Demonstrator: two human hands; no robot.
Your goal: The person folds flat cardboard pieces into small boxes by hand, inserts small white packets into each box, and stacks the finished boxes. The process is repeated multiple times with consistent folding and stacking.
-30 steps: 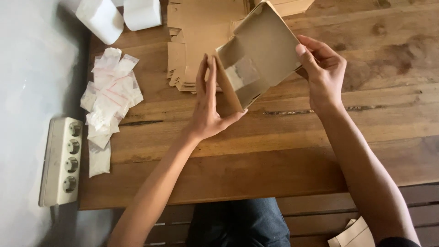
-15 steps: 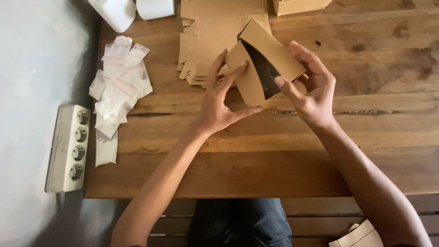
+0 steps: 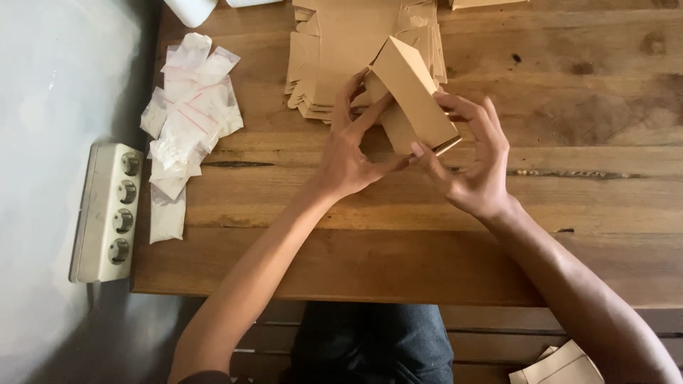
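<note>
Both hands, left hand (image 3: 348, 160) and right hand (image 3: 473, 167), clasp a brown carton (image 3: 413, 99) above the counter (image 3: 427, 235), seemingly mid-fold; pressing its end flap shut likely needs firm fingertips.

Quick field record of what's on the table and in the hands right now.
left hand: grips small brown cardboard box, fingers on its left side
right hand: holds the box's right and lower end
behind box: stack of flat cardboard blanks
table left: pile of small clear bags
off table, left: white power strip
surface: wooden table
</note>
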